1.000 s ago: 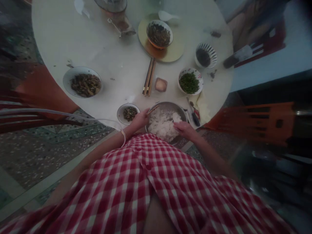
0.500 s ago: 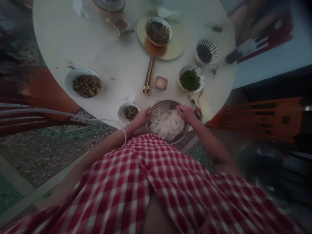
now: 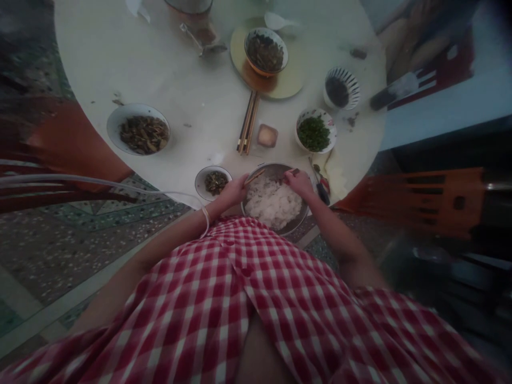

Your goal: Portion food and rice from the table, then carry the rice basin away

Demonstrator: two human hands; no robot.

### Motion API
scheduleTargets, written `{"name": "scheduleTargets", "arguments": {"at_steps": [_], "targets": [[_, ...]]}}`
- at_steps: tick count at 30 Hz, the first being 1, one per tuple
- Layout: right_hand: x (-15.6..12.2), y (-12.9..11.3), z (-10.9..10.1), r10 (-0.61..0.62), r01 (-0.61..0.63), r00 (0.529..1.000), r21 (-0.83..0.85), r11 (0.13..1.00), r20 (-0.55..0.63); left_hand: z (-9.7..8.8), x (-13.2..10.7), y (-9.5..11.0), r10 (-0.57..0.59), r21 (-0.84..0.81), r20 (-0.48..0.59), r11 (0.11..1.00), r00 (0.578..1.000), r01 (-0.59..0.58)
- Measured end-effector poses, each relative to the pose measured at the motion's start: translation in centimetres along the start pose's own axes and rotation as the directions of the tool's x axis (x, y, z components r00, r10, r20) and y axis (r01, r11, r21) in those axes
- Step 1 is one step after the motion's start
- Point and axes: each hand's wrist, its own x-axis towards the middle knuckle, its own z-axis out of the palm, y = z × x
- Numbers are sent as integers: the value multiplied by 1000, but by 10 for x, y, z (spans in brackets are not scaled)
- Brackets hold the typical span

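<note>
A round metal bowl [image 3: 304, 212] of white rice [image 3: 274, 202] stands at the table's near edge, close against the checked shirt. My left hand [image 3: 235, 191] is closed at the bowl's left rim. Wooden chopsticks [image 3: 255, 177] stick out of it over the rice. Above the bowl's right side, my right hand [image 3: 299, 184] is closed with its fingertips pinched together. A small dark piece shows at its top, too small to name. Just left of my left hand is a small bowl of chopped brown food [image 3: 216, 183].
Beyond lie chopsticks [image 3: 248, 122], a small square container [image 3: 267, 136], a bowl of chopped greens [image 3: 314, 133] and a bowl of dark sauce [image 3: 338, 90]. A bowl of brown strips [image 3: 144, 134] stands left. A knife [image 3: 322, 193] lies right. Orange chairs [image 3: 448, 200] flank the table.
My right hand has shifted slightly left over the rice, and the dark piece at its top now shows. My left hand keeps its place with the chopsticks. The view has moved a little.
</note>
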Motion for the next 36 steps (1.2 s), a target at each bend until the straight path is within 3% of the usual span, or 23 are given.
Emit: {"name": "scheduleTargets", "arguments": {"at_steps": [9,18,24,29,36], "targets": [[-14,1,18,-15,15,998,-10,1000,-62,4,2,-3,28,-8,-23,1000,999,-28],[-31,-6,35,45,-32,995,137,990,-92,4,2,-2,0,-35,-24,999,1000,0],[-29,-10,44,110,-85,992,300,950,-68,5,3,-3,10,2,-42,1000,999,-10],[-28,-21,55,251,-222,968,419,881,-15,3,1,-1,10,-15,-50,1000,999,-11],[-33,-39,62,216,-212,975,456,864,43,2,1,0,20,-9,-58,1000,998,-20]]}}
